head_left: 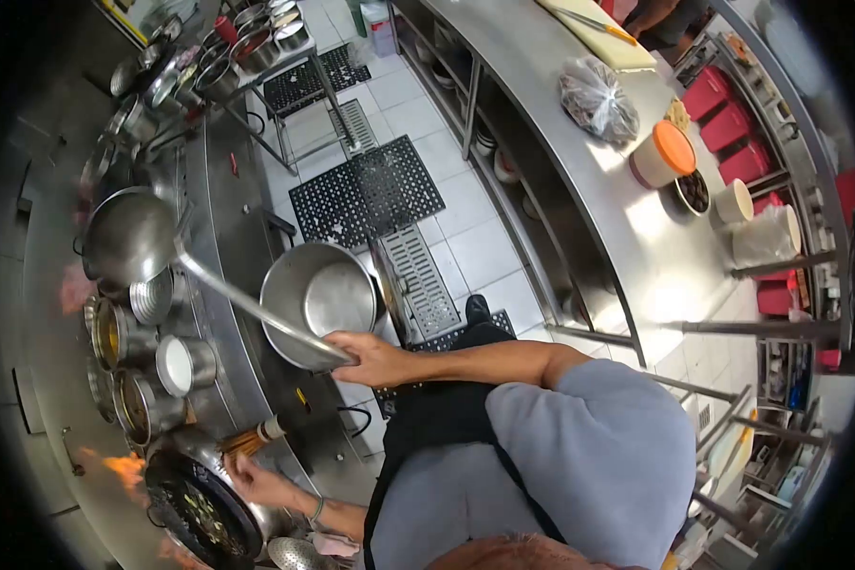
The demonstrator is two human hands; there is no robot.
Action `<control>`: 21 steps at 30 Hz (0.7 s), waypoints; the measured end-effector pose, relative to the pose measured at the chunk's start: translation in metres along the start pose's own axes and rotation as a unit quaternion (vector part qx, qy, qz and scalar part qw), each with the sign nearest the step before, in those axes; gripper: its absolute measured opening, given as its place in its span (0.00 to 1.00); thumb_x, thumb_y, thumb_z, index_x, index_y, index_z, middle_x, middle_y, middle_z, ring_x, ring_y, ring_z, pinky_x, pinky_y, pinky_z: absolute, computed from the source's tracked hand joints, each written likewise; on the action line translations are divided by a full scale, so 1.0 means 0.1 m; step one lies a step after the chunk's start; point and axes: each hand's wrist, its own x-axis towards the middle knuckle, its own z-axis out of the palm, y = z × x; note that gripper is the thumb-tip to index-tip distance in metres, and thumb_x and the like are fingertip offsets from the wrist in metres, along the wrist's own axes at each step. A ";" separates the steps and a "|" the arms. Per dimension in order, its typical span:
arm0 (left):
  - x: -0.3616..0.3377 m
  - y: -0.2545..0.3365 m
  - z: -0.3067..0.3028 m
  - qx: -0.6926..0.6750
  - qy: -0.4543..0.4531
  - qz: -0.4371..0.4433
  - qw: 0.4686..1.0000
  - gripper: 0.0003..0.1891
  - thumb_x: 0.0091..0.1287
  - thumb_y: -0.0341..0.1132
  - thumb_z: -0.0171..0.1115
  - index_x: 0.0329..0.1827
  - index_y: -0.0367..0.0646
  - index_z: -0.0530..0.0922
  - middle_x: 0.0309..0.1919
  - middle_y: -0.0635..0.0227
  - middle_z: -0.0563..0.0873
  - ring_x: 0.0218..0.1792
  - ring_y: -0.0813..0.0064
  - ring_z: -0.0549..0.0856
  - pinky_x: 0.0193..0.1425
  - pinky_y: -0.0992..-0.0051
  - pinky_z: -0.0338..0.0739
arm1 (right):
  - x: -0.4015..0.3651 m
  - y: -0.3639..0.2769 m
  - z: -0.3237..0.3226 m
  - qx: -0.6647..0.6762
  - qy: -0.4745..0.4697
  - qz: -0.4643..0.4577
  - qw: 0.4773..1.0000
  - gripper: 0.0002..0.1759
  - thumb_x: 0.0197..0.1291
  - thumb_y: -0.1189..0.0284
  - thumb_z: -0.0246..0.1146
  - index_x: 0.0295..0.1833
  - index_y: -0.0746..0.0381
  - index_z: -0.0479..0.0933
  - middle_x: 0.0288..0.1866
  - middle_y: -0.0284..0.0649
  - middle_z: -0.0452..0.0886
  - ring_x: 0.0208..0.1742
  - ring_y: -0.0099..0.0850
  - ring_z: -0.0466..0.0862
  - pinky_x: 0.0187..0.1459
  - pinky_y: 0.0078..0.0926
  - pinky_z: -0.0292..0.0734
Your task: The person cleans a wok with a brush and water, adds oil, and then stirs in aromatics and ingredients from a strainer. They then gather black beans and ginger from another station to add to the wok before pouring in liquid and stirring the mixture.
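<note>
My right hand [372, 361] is wrapped around the end of the long handle of a big steel ladle [131, 237]. The ladle's bowl reaches out over the stove, and its handle crosses above a deep steel pot [337, 296]. Down by the near burner, my left hand [256, 481] has curled fingers at the rim of a dark wok [176, 494]; whatever they pinch is hidden. Small pieces of food lie in the wok, and flames [125, 467] rise beside it. A bamboo wok brush [252, 438] lies just beyond my left fingers.
Steel pots with liquid [123, 332] and a white-filled pot [182, 366] line the stove. A perforated ladle [294, 553] is near my left forearm. Behind me runs a steel counter [560, 123] with a bagged item [598, 98] and an orange-lidded tub [663, 154]. Black mats [366, 190] cover floor tiles.
</note>
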 end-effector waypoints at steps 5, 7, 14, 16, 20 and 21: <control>-0.21 1.12 1.21 -0.147 -0.111 -0.103 0.978 0.19 0.72 0.32 0.69 0.62 0.33 0.80 0.27 0.77 0.76 0.28 0.85 0.72 0.37 0.80 0.74 | -0.03 -0.39 -1.19 0.057 0.065 0.118 0.989 0.28 0.66 0.75 0.64 0.70 0.66 0.67 0.32 0.33 0.76 0.23 0.18 0.75 0.23 0.19 0.70; -0.23 1.59 1.46 -0.128 -0.130 -0.097 0.978 0.17 0.72 0.34 0.68 0.59 0.35 0.81 0.22 0.79 0.75 0.22 0.87 0.68 0.30 0.84 0.71 | 0.04 -0.48 -1.55 0.056 0.083 0.113 0.988 0.27 0.67 0.75 0.63 0.70 0.65 0.66 0.29 0.33 0.74 0.18 0.20 0.73 0.18 0.21 0.68; -0.32 2.47 2.63 -0.233 -0.384 -0.103 0.888 0.13 0.77 0.35 0.61 0.58 0.36 0.83 0.28 0.79 0.79 0.27 0.90 0.73 0.31 0.83 0.71 | 0.76 -0.64 -2.29 0.117 0.110 0.104 0.982 0.26 0.71 0.75 0.61 0.70 0.67 0.61 0.32 0.34 0.75 0.17 0.18 0.74 0.17 0.18 0.70; -0.33 2.82 3.15 -0.266 -0.507 -0.063 0.817 0.15 0.77 0.33 0.59 0.62 0.37 0.81 0.35 0.77 0.80 0.32 0.87 0.75 0.38 0.81 0.75 | 1.02 -0.59 -2.46 0.115 0.112 0.082 0.984 0.26 0.71 0.77 0.60 0.70 0.67 0.61 0.32 0.34 0.75 0.17 0.18 0.74 0.18 0.18 0.71; -0.30 3.62 4.45 -0.385 -0.610 -0.010 0.693 0.28 0.75 0.28 0.60 0.76 0.33 0.64 0.50 0.66 0.83 0.44 0.82 0.81 0.49 0.78 0.78 | 1.83 -0.70 -2.95 0.110 0.096 0.018 0.989 0.29 0.70 0.79 0.59 0.72 0.66 0.57 0.42 0.38 0.76 0.23 0.17 0.76 0.22 0.19 0.74; -0.24 3.73 4.78 -0.409 -0.630 -0.039 0.659 0.30 0.74 0.27 0.61 0.77 0.32 0.61 0.50 0.64 0.84 0.45 0.80 0.82 0.50 0.77 0.79 | 2.07 -0.58 -3.13 0.104 0.075 0.009 0.992 0.31 0.69 0.78 0.62 0.72 0.66 0.55 0.47 0.42 0.76 0.27 0.20 0.79 0.27 0.24 0.78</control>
